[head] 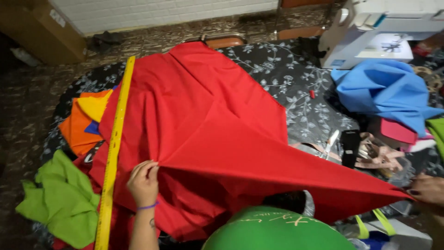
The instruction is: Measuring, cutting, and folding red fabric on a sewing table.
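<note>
At frame centre, large soft red cotton cloth (203, 125) is pinched taut: fold by left hand (143, 181), corner by right hand (428, 190); limp, light, best gripped at edges.

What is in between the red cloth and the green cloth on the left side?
In the head view, a long yellow measuring stick lies between them, resting along the left edge of the red cloth. The green cloth sits just beyond it, near the left hand.

Left hand (143, 181) knuckles up, forearm rising from the bottom edge, fingertips (152, 165) pinched together in a closed grip; right hand (428, 190) at far right edge, fingers closed, mostly cropped.
</note>
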